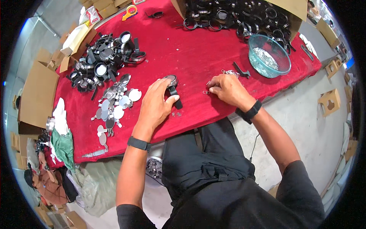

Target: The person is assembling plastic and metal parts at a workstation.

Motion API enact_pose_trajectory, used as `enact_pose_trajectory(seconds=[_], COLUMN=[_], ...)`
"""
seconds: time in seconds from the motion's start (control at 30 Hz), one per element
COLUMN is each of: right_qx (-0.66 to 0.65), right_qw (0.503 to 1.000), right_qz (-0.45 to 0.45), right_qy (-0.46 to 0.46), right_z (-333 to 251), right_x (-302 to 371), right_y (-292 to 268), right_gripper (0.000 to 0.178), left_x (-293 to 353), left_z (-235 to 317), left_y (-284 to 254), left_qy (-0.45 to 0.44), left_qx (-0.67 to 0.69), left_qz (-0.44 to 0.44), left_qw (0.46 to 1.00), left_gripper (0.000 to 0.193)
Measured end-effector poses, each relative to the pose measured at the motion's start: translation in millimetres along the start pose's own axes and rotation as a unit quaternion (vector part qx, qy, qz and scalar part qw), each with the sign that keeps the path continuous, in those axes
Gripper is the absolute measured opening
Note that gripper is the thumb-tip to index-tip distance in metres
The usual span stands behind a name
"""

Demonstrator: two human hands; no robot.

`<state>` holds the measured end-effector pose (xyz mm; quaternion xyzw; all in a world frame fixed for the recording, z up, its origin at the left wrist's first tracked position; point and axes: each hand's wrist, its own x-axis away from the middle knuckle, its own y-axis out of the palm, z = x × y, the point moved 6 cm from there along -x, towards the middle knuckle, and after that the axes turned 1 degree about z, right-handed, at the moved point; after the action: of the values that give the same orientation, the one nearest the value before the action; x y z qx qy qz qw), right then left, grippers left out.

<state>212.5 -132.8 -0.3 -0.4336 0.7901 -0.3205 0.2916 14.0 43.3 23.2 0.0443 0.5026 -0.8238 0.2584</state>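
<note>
My left hand (153,102) is closed round a black ring-shaped part (173,91) with a metal band and a short black handle, its thumb against the handle. The part rests at the front of the red-covered table. To the right, my right hand (230,91) pinches at a small metal clip by the fingertips; the fingers partly hide it. Another small wire clip (206,92) shows just below those fingers. Behind the right hand lies a little heap of wire clips (230,72), with a loose black handle piece (241,70) beside it.
Flat metal discs with tabs (118,112) lie left of my left hand, below a heap of black ring parts (105,54). A teal bowl (281,68) of clips stands at right, near a carton (291,7) of black rings. Yellow tape dispenser (130,13) sits at back.
</note>
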Motion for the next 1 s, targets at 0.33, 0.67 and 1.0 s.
enact_pose_trajectory(seconds=[0.33,0.67,1.0], right_qx=[0.134,-0.123,-0.013], right_qw=[0.976,0.975,0.962], right_qz=[-0.009,0.133,0.208], right_qy=[-0.169,-0.127,-0.178], right_z=[-19,-74,-87], right_x=[-7,-38,-33], right_y=[18,37,46], right_gripper=[0.019,0.014,0.011], left_x=[0,-11,-17], left_z=[-15,-11,-13], left_y=[7,5,3], left_qy=[0.02,-0.01,-0.021], left_qx=[-0.001,0.045,0.061], left_qz=[0.022,0.011,-0.016], left_qw=[1.0,0.999,0.998], left_gripper=[0.062,0.051,0.034])
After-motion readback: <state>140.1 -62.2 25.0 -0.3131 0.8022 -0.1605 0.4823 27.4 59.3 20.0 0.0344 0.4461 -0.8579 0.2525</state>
